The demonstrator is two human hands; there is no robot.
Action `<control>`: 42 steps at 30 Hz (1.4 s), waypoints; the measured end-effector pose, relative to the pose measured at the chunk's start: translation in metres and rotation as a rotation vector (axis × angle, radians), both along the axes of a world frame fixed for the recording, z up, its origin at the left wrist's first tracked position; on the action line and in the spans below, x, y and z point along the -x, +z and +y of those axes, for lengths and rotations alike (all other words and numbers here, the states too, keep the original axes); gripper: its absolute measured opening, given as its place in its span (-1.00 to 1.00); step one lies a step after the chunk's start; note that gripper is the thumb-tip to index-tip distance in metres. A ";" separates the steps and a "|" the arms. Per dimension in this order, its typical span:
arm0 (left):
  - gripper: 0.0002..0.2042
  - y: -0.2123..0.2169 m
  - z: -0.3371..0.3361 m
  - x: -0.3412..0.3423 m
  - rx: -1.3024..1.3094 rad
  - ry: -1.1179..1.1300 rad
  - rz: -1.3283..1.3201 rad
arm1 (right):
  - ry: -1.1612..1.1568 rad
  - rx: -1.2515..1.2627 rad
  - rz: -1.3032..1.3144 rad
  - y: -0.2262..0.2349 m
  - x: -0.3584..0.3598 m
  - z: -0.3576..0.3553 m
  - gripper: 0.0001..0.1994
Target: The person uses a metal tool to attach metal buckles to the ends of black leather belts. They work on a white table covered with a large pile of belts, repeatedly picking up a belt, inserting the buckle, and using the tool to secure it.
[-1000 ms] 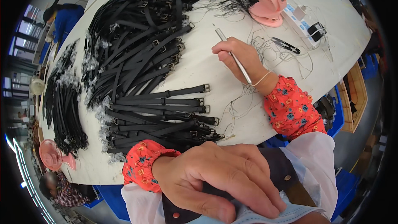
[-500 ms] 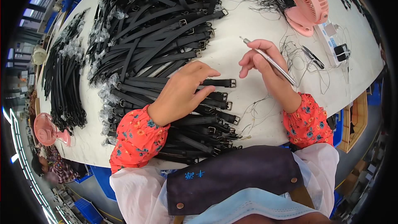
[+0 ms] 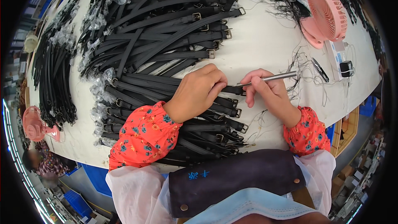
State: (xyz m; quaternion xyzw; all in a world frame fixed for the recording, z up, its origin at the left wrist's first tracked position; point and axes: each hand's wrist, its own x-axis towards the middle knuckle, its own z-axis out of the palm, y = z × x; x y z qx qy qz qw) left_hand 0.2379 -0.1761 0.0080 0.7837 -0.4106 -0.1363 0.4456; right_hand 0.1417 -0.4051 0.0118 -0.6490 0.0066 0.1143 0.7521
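Observation:
Several black belts (image 3: 143, 79) lie in a layered row on the white table, their metal buckles pointing right. My left hand (image 3: 198, 92) is closed in a pinch on the buckle end of one belt (image 3: 234, 90) in this row. The fingers hide part of that strap. My right hand (image 3: 267, 90) grips a slim silver pen-like tool (image 3: 278, 77) between thumb and fingers. Its thin tip is angled left, close to the buckle end of the pinched belt; whether it touches I cannot tell.
A larger heap of black belts (image 3: 166, 20) with clear plastic wrap lies beyond. Another belt bundle (image 3: 56, 79) sits far left. A pink fan (image 3: 327, 14), a power strip (image 3: 334, 58), black snips (image 3: 320, 69) and loose threads are at the right. A second pink fan (image 3: 35, 124) stands at left.
My left hand has moved right and closed on the belt end. My right hand has come lower, and the tool's tip has swung down to the belt end.

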 end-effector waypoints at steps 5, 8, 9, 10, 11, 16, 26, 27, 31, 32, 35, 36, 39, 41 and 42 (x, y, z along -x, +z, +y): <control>-0.96 0.002 -0.001 0.001 -0.017 0.024 0.008 | 0.009 0.021 0.006 0.001 -0.001 0.001 -0.69; -0.95 0.001 -0.002 0.001 -0.028 0.034 0.005 | 0.020 0.021 0.008 0.002 -0.002 0.002 -0.70; -0.94 0.001 -0.001 0.001 -0.035 0.035 0.003 | 0.019 0.021 0.008 0.001 -0.002 0.003 -0.70; -0.94 0.002 -0.002 0.001 -0.042 0.038 0.014 | 0.019 0.021 0.008 0.001 -0.002 0.003 -0.70; -0.94 0.004 -0.003 0.001 -0.048 0.041 0.025 | 0.019 0.022 0.011 0.001 -0.002 0.003 -0.70; -0.94 0.006 -0.004 0.001 -0.053 0.053 0.030 | 0.029 0.033 0.022 0.001 -0.003 0.002 -0.70; -0.93 0.006 -0.005 0.001 -0.057 0.057 0.028 | 0.025 0.034 0.022 0.000 -0.002 0.003 -0.69; -0.93 0.007 -0.006 0.001 -0.066 0.061 0.033 | 0.027 0.034 0.021 0.000 -0.002 0.003 -0.69; -0.94 0.003 -0.005 0.001 -0.041 0.055 0.029 | 0.033 0.035 0.019 -0.001 -0.002 0.002 -0.69; -0.94 0.003 -0.004 0.001 -0.040 0.057 0.027 | 0.032 0.036 0.025 0.000 -0.002 0.002 -0.69; -0.95 0.002 -0.005 0.001 -0.041 0.057 0.029 | 0.029 0.039 0.036 0.001 -0.002 0.002 -0.69; -0.95 0.002 -0.005 0.001 -0.042 0.056 0.030 | 0.027 0.039 0.035 0.000 -0.002 0.002 -0.69; -0.94 0.000 -0.004 0.000 -0.027 0.084 0.034 | 0.025 0.040 0.031 0.000 -0.002 0.002 -0.68; -0.93 0.000 -0.004 -0.001 0.004 0.150 0.061 | 0.024 0.033 0.025 0.000 -0.002 0.002 -0.68; -0.92 0.000 -0.004 -0.002 0.020 0.184 0.074 | 0.024 0.026 0.020 0.000 -0.002 0.002 -0.68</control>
